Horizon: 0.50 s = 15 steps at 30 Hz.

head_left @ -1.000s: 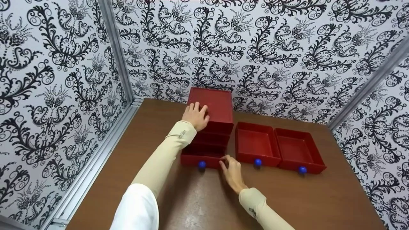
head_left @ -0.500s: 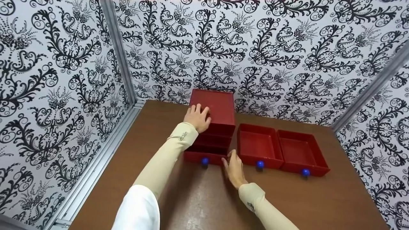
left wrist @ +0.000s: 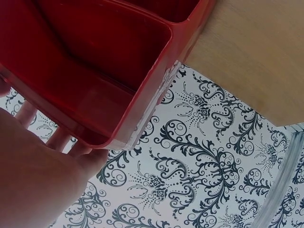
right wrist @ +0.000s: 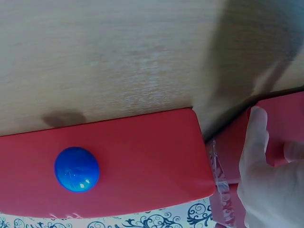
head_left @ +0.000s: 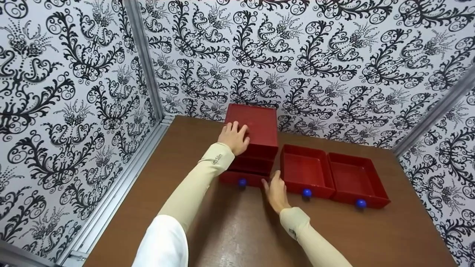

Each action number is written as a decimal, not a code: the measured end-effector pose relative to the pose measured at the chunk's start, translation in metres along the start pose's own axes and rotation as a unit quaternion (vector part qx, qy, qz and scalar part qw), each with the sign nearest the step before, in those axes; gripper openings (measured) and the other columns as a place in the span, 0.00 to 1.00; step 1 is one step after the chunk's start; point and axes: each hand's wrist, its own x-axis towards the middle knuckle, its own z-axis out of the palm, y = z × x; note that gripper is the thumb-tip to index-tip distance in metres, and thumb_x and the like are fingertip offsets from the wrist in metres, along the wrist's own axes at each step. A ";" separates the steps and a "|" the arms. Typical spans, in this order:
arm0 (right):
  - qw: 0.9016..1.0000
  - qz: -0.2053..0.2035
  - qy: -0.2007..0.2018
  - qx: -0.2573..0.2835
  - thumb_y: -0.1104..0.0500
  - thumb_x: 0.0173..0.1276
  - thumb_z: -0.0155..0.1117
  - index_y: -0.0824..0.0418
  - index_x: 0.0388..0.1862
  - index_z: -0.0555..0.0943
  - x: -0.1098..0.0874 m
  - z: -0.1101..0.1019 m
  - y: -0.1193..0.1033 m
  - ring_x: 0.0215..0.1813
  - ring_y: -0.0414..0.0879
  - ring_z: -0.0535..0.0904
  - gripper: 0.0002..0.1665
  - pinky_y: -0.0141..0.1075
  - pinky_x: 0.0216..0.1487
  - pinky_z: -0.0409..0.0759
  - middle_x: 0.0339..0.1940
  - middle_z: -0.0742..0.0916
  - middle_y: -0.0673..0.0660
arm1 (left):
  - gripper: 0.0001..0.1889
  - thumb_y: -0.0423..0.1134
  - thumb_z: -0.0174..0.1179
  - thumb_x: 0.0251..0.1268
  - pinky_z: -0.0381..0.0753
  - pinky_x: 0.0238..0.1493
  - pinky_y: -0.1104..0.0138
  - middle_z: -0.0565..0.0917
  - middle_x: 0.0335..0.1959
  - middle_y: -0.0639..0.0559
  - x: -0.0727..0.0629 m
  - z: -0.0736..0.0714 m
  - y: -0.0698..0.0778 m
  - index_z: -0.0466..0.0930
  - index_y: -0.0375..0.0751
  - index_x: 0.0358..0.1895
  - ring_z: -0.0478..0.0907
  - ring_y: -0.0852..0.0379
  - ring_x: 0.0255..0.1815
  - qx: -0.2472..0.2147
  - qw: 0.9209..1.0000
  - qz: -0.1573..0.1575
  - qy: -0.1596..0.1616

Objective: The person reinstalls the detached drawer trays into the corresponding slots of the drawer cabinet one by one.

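Note:
A small red drawer cabinet (head_left: 259, 124) stands against the back wall, its upper compartments open at the front. My left hand (head_left: 233, 139) rests on its top with fingers spread. In the left wrist view those fingers (left wrist: 59, 137) lie along the top panel beside a hollow compartment (left wrist: 95, 90). At the bottom, a red drawer (head_left: 230, 178) with a blue knob (head_left: 242, 182) sits mostly inside the cabinet. My right hand (head_left: 276, 193) is at its front right corner, fingers extended. The right wrist view shows a fingertip (right wrist: 257, 116) against red plastic.
Two loose red drawers lie side by side on the brown table (head_left: 237, 230), right of the cabinet: a nearer one (head_left: 304, 168) and a farther one (head_left: 352, 178). Each has a blue knob. Patterned walls (head_left: 319, 55) and a metal frame (head_left: 143, 59) enclose the table.
The bottom drawer has slid back into the cabinet, and its visible opening has narrowed. My right hand moved forward along with it, its fingers straightening. My left hand stays on top.

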 end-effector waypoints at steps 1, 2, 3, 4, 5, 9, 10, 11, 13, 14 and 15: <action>1.000 0.004 -0.001 -0.005 0.59 0.65 0.69 0.70 0.48 0.67 0.001 0.000 0.000 0.34 0.66 0.86 0.24 0.53 0.33 0.84 0.28 0.84 0.69 | 0.21 0.51 0.44 0.75 0.62 0.73 0.52 0.67 0.66 0.38 0.000 0.000 0.000 0.67 0.46 0.64 0.63 0.39 0.68 0.000 1.000 0.000 0.000; 1.000 0.006 -0.003 -0.013 0.59 0.65 0.69 0.71 0.50 0.66 0.002 0.000 0.000 0.34 0.67 0.86 0.26 0.53 0.33 0.84 0.28 0.85 0.71 | 0.21 0.51 0.44 0.75 0.62 0.73 0.52 0.67 0.66 0.38 0.001 0.000 0.000 0.67 0.47 0.64 0.63 0.39 0.68 0.001 1.000 0.001 0.000; 1.000 0.011 -0.006 -0.014 0.59 0.66 0.69 0.71 0.51 0.66 0.003 0.000 0.000 0.34 0.67 0.86 0.26 0.54 0.33 0.84 0.28 0.85 0.72 | 0.21 0.51 0.44 0.75 0.62 0.73 0.52 0.67 0.66 0.37 0.001 0.001 0.000 0.67 0.46 0.64 0.64 0.39 0.67 -0.001 1.000 0.002 0.003; 1.000 0.015 -0.009 -0.015 0.58 0.66 0.68 0.72 0.53 0.66 0.004 0.000 0.000 0.35 0.68 0.86 0.28 0.54 0.34 0.84 0.29 0.85 0.73 | 0.21 0.51 0.44 0.75 0.62 0.73 0.52 0.67 0.65 0.37 0.002 0.001 0.000 0.68 0.46 0.64 0.64 0.39 0.67 -0.001 1.000 0.003 0.005; 1.000 0.018 -0.011 -0.016 0.58 0.66 0.68 0.73 0.55 0.66 0.005 0.001 0.001 0.35 0.68 0.86 0.29 0.55 0.34 0.84 0.30 0.85 0.74 | 0.21 0.51 0.44 0.75 0.62 0.73 0.52 0.67 0.65 0.37 0.002 0.001 0.000 0.68 0.46 0.63 0.64 0.38 0.67 -0.001 1.000 0.004 0.006; 0.999 0.026 -0.020 -0.015 0.57 0.67 0.68 0.75 0.58 0.65 0.008 0.002 0.002 0.36 0.68 0.86 0.32 0.55 0.37 0.85 0.32 0.86 0.75 | 0.21 0.50 0.45 0.74 0.62 0.74 0.52 0.68 0.65 0.37 0.002 0.002 0.000 0.68 0.45 0.64 0.64 0.38 0.67 -0.002 1.000 0.007 0.011; 0.999 0.027 -0.022 -0.015 0.56 0.67 0.67 0.76 0.59 0.65 0.008 0.002 0.002 0.37 0.68 0.86 0.33 0.55 0.37 0.85 0.33 0.86 0.75 | 0.21 0.51 0.45 0.74 0.62 0.74 0.52 0.68 0.65 0.37 0.002 0.002 0.000 0.68 0.45 0.64 0.64 0.38 0.67 -0.003 1.000 0.006 0.012; 0.999 0.027 -0.025 -0.015 0.56 0.68 0.67 0.77 0.60 0.65 0.009 0.002 0.002 0.38 0.68 0.86 0.34 0.55 0.38 0.85 0.34 0.86 0.76 | 0.21 0.51 0.45 0.74 0.62 0.74 0.52 0.68 0.65 0.38 0.001 0.002 0.000 0.68 0.46 0.64 0.64 0.39 0.67 -0.003 1.000 0.006 0.012; 0.999 0.028 -0.030 -0.012 0.56 0.68 0.66 0.79 0.62 0.64 0.010 0.002 0.002 0.38 0.68 0.86 0.36 0.55 0.38 0.85 0.35 0.86 0.78 | 0.21 0.50 0.45 0.74 0.62 0.74 0.52 0.68 0.65 0.38 0.000 0.001 0.000 0.68 0.46 0.63 0.64 0.39 0.67 -0.007 1.000 0.005 0.014; 0.999 0.027 -0.033 -0.011 0.56 0.68 0.66 0.79 0.62 0.64 0.010 0.003 0.002 0.38 0.68 0.86 0.36 0.55 0.38 0.85 0.35 0.85 0.78 | 0.21 0.50 0.45 0.74 0.62 0.74 0.52 0.68 0.65 0.38 -0.001 0.001 0.000 0.68 0.46 0.63 0.65 0.39 0.67 -0.009 1.000 0.004 0.015; 0.999 0.029 -0.036 -0.011 0.56 0.69 0.65 0.79 0.62 0.64 0.011 0.003 0.002 0.38 0.69 0.86 0.35 0.55 0.38 0.85 0.35 0.85 0.78 | 0.21 0.50 0.45 0.74 0.62 0.74 0.53 0.68 0.65 0.38 -0.001 0.000 0.000 0.69 0.46 0.63 0.65 0.39 0.67 -0.011 1.000 0.004 0.016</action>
